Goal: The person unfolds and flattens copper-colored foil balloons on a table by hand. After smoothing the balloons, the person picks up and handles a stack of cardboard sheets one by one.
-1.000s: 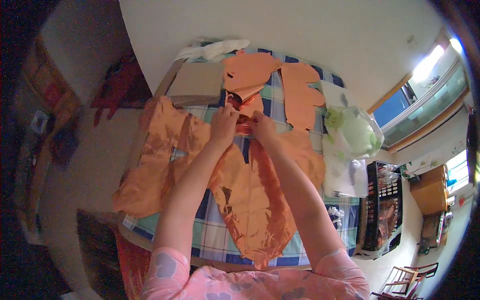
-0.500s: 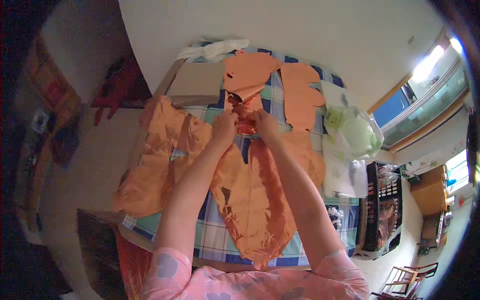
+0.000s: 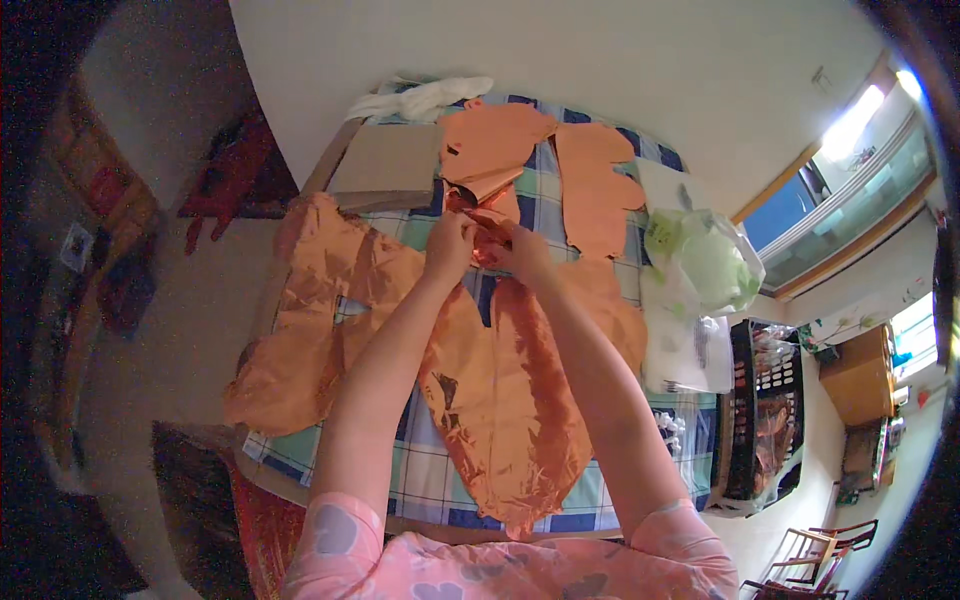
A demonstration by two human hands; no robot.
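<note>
My left hand (image 3: 450, 243) and my right hand (image 3: 522, 250) meet over the middle of a table with a blue, green and white checked cloth (image 3: 437, 470). Both pinch the top end of a shiny orange foil sheet (image 3: 510, 400) that runs from my fingers down toward me between my forearms. A second crumpled orange foil piece (image 3: 305, 330) lies to the left of my left arm. Flat orange cut-out shapes (image 3: 598, 185) lie just beyond my hands.
A brown cardboard piece (image 3: 385, 168) and white cloth (image 3: 425, 98) sit at the far left of the table. Pale green plastic bags (image 3: 705, 262) lie at the right edge. A black crate (image 3: 765, 410) stands beside the table. A white wall is behind.
My hands stay in almost the same place; the fingers shift slightly on the foil's top end. Nothing else has moved.
</note>
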